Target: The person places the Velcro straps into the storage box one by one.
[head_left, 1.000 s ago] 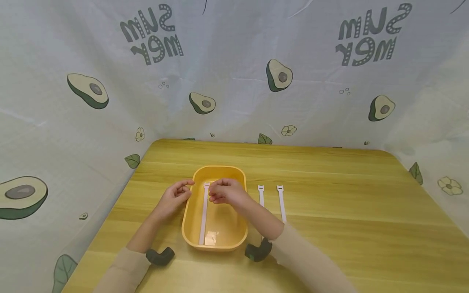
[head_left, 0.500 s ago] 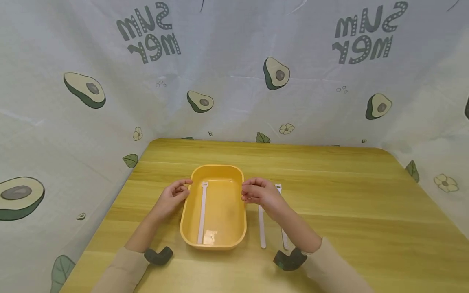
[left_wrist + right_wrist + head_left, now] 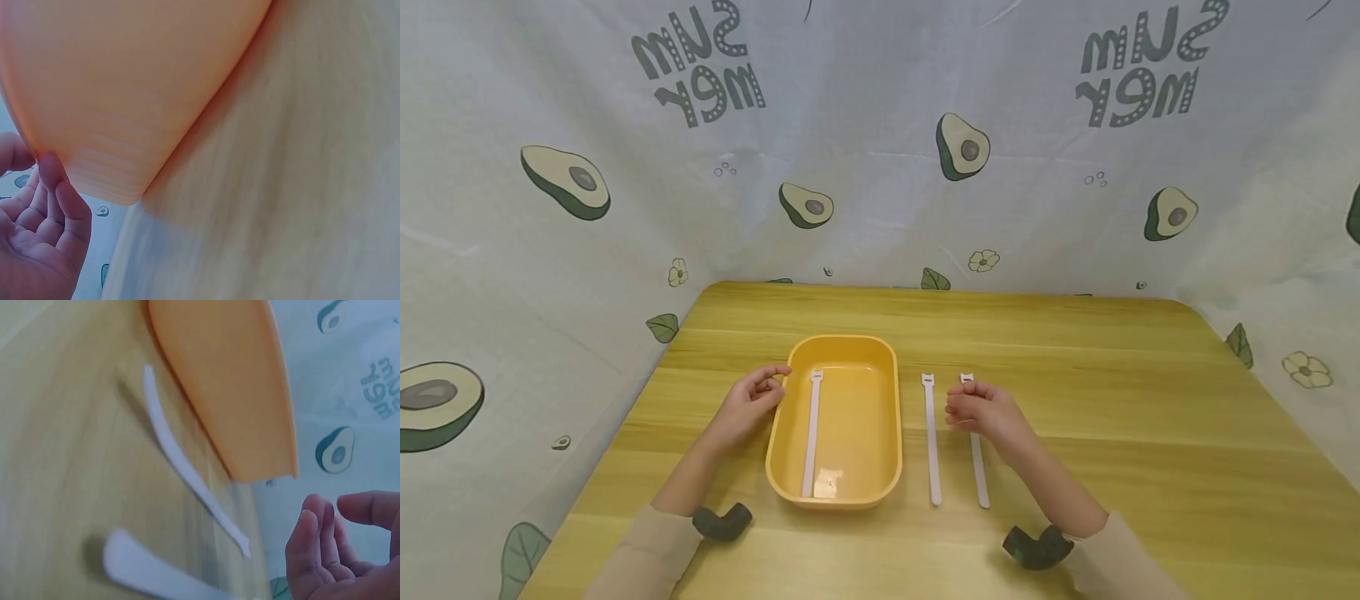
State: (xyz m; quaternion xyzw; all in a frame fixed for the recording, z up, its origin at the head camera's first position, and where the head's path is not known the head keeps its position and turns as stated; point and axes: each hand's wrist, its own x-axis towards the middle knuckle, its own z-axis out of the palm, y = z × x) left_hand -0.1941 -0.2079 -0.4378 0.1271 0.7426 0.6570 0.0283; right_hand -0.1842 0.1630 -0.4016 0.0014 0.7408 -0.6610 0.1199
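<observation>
A white cable tie [image 3: 812, 433] with a slotted head lies lengthwise inside the yellow plastic tray [image 3: 832, 504]. My left hand [image 3: 747, 407] is at the tray's left rim; in the left wrist view its thumb and a finger pinch that edge. Two more white cable ties lie side by side on the table, a nearer one [image 3: 932, 442] and a right one [image 3: 980, 475]. Over the upper part of the right tie hovers my right hand [image 3: 992, 417], partly covering it. The right wrist view shows a gap between its thumb and fingers, with nothing held.
The wooden table [image 3: 1112, 400] reaches out to the right and behind the tray. A white avocado-print curtain [image 3: 880, 167] closes off the back and sides. A dark wrist-worn piece [image 3: 722, 522] sits below the left wrist, another [image 3: 1037, 547] below the right.
My right hand has moved from above the tray rightward, past its right rim, to the right cable tie. The left hand stays on the left rim. The view shifted slightly.
</observation>
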